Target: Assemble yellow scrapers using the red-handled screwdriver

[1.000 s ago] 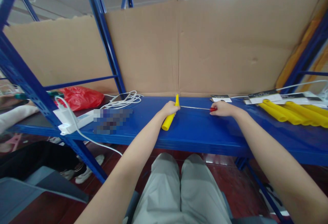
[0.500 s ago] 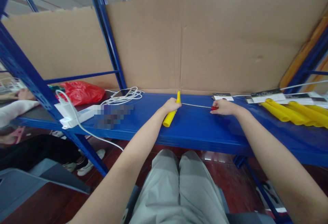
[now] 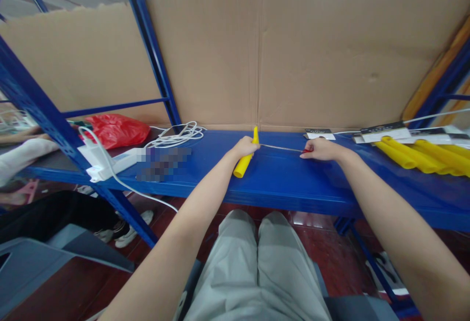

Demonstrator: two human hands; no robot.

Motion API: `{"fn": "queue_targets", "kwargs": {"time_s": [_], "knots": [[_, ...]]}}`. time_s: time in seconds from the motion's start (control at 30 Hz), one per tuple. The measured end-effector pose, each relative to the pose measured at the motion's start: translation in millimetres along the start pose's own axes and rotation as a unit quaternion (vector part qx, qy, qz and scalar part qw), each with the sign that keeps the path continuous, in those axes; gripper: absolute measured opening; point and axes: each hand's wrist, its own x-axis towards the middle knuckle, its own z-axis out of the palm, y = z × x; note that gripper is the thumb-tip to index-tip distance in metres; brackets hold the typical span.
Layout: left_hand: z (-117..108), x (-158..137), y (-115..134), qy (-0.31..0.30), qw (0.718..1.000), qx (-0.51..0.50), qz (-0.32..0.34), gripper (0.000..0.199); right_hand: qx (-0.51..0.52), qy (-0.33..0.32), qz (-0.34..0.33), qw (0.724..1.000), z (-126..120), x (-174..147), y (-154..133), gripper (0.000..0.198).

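In the head view, the left hand (image 3: 245, 148), at the middle of the frame, has its grip closed around a yellow tube (image 3: 242, 165), which slants with its wide open end toward the bottom and its narrow tip toward the cardboard (image 3: 312, 56). Right of it, the right hand (image 3: 319, 149) has its grip clamped on a red handle (image 3: 306, 151), from which a thin rod (image 3: 281, 148) runs across to the tube. The left grip probably steadies the tube so the rod can be kept crosswise to it; whether the rod enters it is hidden by the fingers.

Similar tubes (image 3: 400, 155) lie side by side at the right edge of the desk (image 3: 279, 176), perhaps to stay within reach. Upper left of centre, a red bag (image 3: 117, 131) sits crumpled; its contents cannot be made out. The held tube's mouth is too small to see into.
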Motion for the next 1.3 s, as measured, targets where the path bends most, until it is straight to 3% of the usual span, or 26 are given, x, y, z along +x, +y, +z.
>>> {"fn": "queue_targets", "kwargs": {"time_s": [0.37, 0.47, 0.63, 0.77, 0.93, 1.3], "knots": [[1, 7, -5, 0.0, 0.999, -0.034, -0.008, 0.009, 0.025, -0.044, 0.026, 0.998, 0, -1, 13, 0.02], [2, 5, -4, 0.0, 0.999, -0.05, -0.012, 0.008, 0.059, -0.007, 0.001, 0.998, 8, 4, 9, 0.029], [3, 3, -2, 0.009, 0.998, -0.068, -0.013, 0.007, 0.02, 0.09, -0.061, 0.994, 23, 18, -27, 0.037], [3, 2, -1, 0.009, 0.998, -0.061, -0.005, 0.009, -0.023, 0.072, -0.11, 0.991, 26, 31, -69, 0.037], [4, 3, -1, 0.006, 0.998, -0.065, 0.001, 0.011, -0.036, 0.049, -0.111, 0.992, 23, 45, -106, 0.033], [6, 1, 2, -0.003, 0.997, -0.078, 0.016, 0.014, 0.007, 0.095, -0.092, 0.991, 40, 54, -110, 0.023]]}}
